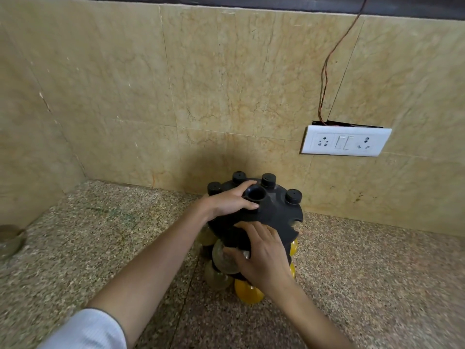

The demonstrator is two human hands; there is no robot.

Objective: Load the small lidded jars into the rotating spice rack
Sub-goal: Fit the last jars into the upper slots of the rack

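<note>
hands meet on the black spice rack [276, 212] in the head view. left hand [227, 201] curls its fingers round the hollow handle [254, 193] at the middle of the top disc, most likely to stop the rack turning or tipping while a jar goes in. right hand [264, 255], just below the left and nearer the person, wraps its fingers round a clear jar [222, 258] and holds it against the rack's near side, under the disc's edge. it seems to be feeding the jar into a free slot; whether it is seated i cannot tell. beyond the left hand, four black lids [268, 180] poke up through the disc. under the right hand sit yellow jars [247, 290], already loaded in a lower tier. right of both hands, on the wall, is a socket plate [344, 141].
</note>
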